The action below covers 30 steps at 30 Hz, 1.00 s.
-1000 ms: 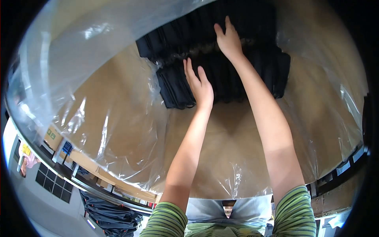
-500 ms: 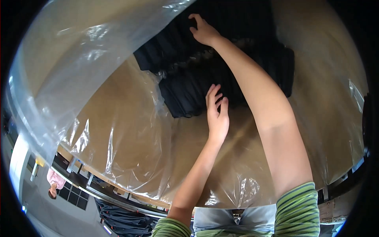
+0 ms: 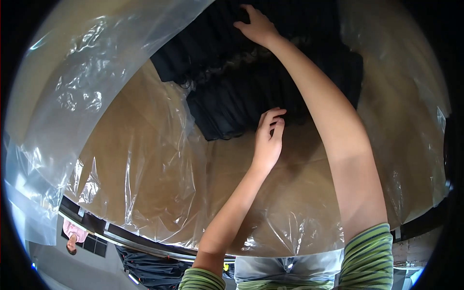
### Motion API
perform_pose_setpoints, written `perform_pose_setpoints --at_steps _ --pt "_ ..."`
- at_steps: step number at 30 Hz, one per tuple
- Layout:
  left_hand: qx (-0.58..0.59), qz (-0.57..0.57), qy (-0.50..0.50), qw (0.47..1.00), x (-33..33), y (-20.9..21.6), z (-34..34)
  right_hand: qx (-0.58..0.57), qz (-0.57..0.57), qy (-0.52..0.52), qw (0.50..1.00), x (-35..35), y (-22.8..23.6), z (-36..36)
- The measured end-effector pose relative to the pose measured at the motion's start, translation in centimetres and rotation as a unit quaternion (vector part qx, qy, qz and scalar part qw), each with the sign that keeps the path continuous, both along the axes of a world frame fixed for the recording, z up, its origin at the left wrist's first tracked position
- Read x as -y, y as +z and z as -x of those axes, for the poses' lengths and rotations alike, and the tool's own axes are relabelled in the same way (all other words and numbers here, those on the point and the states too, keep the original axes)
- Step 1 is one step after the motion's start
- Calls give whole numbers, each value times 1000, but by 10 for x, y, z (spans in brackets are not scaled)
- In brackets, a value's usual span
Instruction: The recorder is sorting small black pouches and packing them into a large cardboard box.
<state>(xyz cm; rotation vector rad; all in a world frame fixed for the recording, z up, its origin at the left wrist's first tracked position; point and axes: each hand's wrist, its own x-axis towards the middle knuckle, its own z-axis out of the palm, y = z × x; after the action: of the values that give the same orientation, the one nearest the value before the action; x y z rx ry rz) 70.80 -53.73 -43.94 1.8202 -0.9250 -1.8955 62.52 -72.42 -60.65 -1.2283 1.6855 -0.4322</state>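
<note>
Two rows of black folded fabric pieces lie at the far middle, side by side: a near row (image 3: 227,108) and a far row (image 3: 193,53). My right hand (image 3: 257,26) reaches over the far row, its thumb and forefinger apart and nothing visible between them. Whether its fingertips touch the cloth I cannot tell. My left hand (image 3: 269,133) is at the front edge of the near row, fingers loosely bent and parted, with nothing in it. Dark folds blend together, so single pieces are hard to make out.
Clear plastic film (image 3: 92,92) lines a large brown container (image 3: 179,179) and stands up loosely on the left. Beyond its rim, a person in pink (image 3: 75,229) is at the lower left, near a pile of dark cloth (image 3: 152,266).
My right hand has shifted slightly right and farther up over the far row. My left hand's fingers have bent and turned to the right. The view has shifted a little.
</note>
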Motion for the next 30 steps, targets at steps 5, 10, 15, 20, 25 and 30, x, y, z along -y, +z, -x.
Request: perform_pose_setpoints --at_steps 5,10,15,20,25,30 --pt "-3 -16 14 1000 -3 3 -6 -46 -12 26 999 -6 7 -1" --pt "-13 -46 19 999 6 18 1 -50 33 -52 997 -16 38 13" --pt "-9 -47 -19 999 8 84 -5 -16 142 -159 977 -78 119 54" --pt "36 18 228 973 -68 249 -44 -26 93 -121 988 -154 288 92" --pt "137 53 268 952 -139 315 -76 27 -4 76 997 -192 429 140" --pt "49 20 174 983 -126 322 -73 35 -30 1 999 -225 476 179"
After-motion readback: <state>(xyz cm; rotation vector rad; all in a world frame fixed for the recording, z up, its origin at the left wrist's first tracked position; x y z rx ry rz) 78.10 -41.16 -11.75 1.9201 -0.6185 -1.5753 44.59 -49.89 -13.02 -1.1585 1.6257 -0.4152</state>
